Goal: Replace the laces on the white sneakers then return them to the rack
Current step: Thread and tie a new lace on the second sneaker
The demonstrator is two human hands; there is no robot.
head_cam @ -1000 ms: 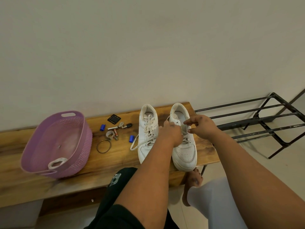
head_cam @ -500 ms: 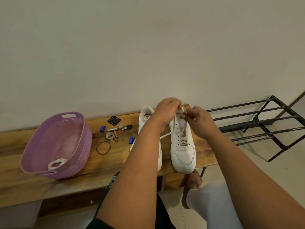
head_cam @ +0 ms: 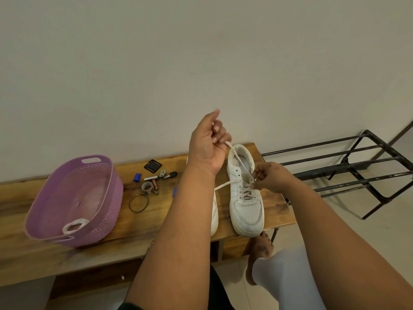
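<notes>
Left hand [head_cam: 207, 144] pinching lace [head_cam: 237, 157], sneaker [head_cam: 244, 193] toe nearward

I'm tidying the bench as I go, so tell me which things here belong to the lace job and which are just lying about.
Job:
right sneaker
left sneaker
lace, pulled by left hand; right hand at the eyelets
rack
coiled lace in purple basket

Lying about:
bangle
batteries
blue caps
black square

A plain off-white wall [head_cam: 201, 63] rises beyond the hands. Below them runs a wooden bench [head_cam: 138, 229], and pale floor tiles [head_cam: 335, 218] spread to their right.
</notes>
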